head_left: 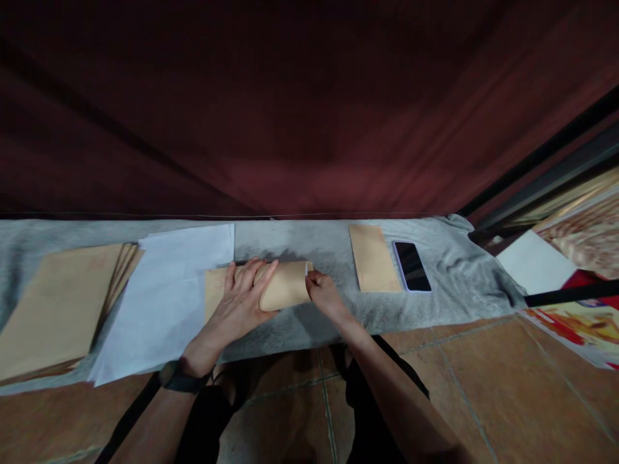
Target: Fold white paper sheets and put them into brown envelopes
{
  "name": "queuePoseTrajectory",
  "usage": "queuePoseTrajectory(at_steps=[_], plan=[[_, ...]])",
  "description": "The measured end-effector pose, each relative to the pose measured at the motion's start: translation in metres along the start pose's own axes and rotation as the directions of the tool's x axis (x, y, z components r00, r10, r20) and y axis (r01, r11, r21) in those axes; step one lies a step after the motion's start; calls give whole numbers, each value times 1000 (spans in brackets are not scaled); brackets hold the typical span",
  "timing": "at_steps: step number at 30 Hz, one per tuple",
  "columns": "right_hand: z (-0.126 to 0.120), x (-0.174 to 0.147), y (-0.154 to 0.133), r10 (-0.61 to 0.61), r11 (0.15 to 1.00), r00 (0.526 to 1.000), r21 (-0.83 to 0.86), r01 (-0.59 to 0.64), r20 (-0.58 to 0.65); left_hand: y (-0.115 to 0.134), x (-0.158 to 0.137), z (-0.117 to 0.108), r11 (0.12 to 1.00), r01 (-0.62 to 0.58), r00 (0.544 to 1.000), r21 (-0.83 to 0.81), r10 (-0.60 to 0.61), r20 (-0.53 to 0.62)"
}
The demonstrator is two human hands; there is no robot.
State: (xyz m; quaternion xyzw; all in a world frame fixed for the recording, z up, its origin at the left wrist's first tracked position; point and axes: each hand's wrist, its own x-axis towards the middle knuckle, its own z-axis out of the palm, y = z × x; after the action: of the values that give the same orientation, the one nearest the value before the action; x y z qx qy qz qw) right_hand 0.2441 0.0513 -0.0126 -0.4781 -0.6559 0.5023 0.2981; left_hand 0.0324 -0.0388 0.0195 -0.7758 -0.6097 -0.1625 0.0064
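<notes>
The crosswise envelope [287,287] is pressed by the spread left hand [245,293], its right end pinched by the right hand [323,292].

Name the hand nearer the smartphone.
Right. The right hand is at the right end of a curled brown envelope, left of the smartphone, a flat envelope between; the left hand is on the curled one, farther left.

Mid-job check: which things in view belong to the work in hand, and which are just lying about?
Probably in the job:
brown envelope, left hand spread on it, right hand at its end
white sheets
stack of envelopes
single envelope

Apparently just lying about:
phone
colourful printed sheet, far right
</notes>
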Motion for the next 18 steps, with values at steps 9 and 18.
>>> queuePoseTrajectory(at_steps=[9, 18], plan=[[6, 4, 9, 146, 961, 985, 250, -120, -89, 2, 2, -2, 999, -20, 1000, 26, 20, 2], [-6, 13, 9, 206, 894, 954, 438, -94, -215, 43, 6, 3, 601, 425, 725, -677, -674, -142]])
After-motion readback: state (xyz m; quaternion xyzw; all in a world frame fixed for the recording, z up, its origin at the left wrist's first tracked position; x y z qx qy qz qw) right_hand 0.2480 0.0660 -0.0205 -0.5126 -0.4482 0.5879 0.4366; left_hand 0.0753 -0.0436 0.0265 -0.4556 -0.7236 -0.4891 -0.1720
